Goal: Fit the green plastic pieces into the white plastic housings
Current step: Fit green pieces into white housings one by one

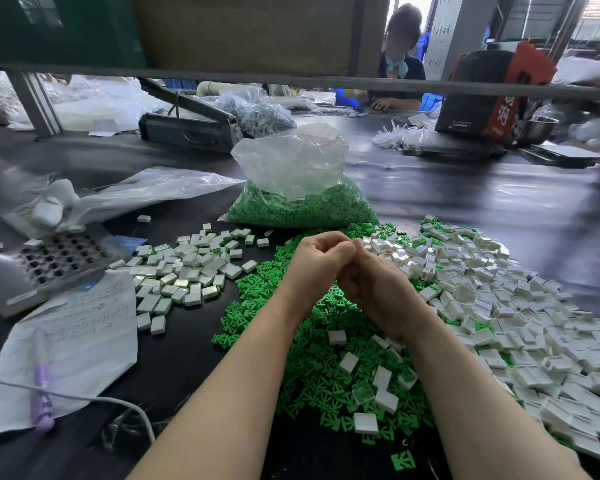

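1. The left hand (317,261) and the right hand (378,282) meet knuckle to knuckle above the middle of the black table top (465,199), fingers of both curled inward and pressed together.
2. What the curled fingers hold is hidden between the hands, so whether either hand grips a part cannot be told.
3. Directly under and in front of both hands lies the loose heap of small green plastic pieces (323,362), spreading from beneath the wrists toward the near edge of the table.
4. A few white rectangular plastic housings (349,362) lie scattered on top of that green heap, between the two forearms.
5. To the right of the right hand, touching the green heap, a broad pile of open white plastic housings (520,306) covers the table out to the frame edge.
6. To the left of the left hand, apart from the green heap, sits a smaller cluster of closed white housings with green showing at their edges (187,271).
7. Beyond the hands stands a clear plastic bag half full of green pieces (302,199), its mouth open and upright.
8. At far left a grey metal plate with a grid of square holes (56,261) rests partly on a handwritten white paper sheet (77,341), on which a purple pen (42,396) lies.
9. A white cable (84,398) crosses the sheet near the table edge.
10. Across the table another person (400,57) sits beside a red and black cardboard box (492,91).
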Demonstrator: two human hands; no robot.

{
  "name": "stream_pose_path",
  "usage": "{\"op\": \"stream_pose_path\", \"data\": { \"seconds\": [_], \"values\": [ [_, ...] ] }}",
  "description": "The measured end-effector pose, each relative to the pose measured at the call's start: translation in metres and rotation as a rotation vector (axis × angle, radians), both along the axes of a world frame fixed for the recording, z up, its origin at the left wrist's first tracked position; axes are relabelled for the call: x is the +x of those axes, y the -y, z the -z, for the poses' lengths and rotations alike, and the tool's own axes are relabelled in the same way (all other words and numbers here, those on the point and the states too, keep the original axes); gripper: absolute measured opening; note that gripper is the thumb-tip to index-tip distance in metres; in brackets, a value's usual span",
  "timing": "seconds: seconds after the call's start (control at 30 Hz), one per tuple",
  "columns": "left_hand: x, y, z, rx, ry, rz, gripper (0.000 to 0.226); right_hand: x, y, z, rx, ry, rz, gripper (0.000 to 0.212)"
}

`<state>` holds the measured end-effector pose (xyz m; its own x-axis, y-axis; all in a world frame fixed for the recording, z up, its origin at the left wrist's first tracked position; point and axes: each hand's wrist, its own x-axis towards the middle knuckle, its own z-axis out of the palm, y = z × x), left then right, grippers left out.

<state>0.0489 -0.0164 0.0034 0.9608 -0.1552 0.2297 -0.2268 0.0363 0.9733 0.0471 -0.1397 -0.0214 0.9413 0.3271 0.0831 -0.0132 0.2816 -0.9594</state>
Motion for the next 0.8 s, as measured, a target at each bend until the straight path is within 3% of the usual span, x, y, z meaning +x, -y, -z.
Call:
{"op": "stream_pose_path", "data": {
  "seconds": [0.13,0.27,0.8],
  "values": [
    [0.001,-0.003,0.0,0.013,-0.004,0.009,0.034,0.0,-0.002,-0.002,-0.044,-0.001,0.019,0.053],
    [0.003,-0.007,-0.001,-0.003,-0.049,0.024,0.012,-0.002,-0.003,-0.006,0.018,-0.041,0.011,0.053],
    [0.007,-0.015,-0.002,0.144,-0.017,0.044,0.013,-0.003,-0.001,-0.008,0.064,-0.077,-0.007,0.046]
  ]
}}
